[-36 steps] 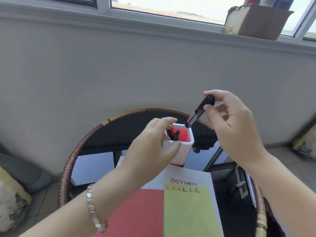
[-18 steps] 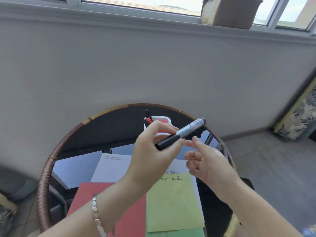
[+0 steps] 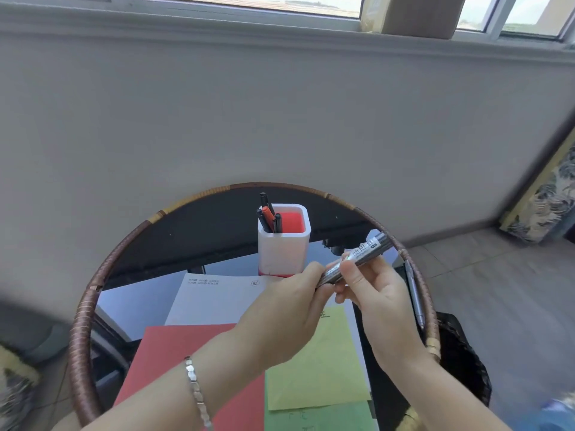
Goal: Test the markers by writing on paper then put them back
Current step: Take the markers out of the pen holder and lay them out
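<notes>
A grey marker (image 3: 362, 253) with a printed label is held slanted above the papers, in front of the white pen holder (image 3: 283, 250). My left hand (image 3: 289, 309) grips its lower end, and my right hand (image 3: 370, 293) pinches its middle between thumb and fingers. The holder has a red inside and contains several markers (image 3: 268, 216) leaning to its left. Below my hands lie a yellow-green sheet (image 3: 314, 365) with small writing at its top, a red sheet (image 3: 174, 362), a white sheet (image 3: 211, 297) and a green sheet (image 3: 320, 418).
Everything sits on a round glass table with a woven rattan rim (image 3: 84, 325), close to a grey wall. A pen (image 3: 415, 297) lies at the table's right edge. A cardboard box (image 3: 413, 14) stands on the windowsill. A dark wicker basket (image 3: 463, 362) is on the floor at right.
One second ago my right hand held a black marker over the holder. My left hand then took a grey marker out, and now both hands hold it lower, in front of the holder.
</notes>
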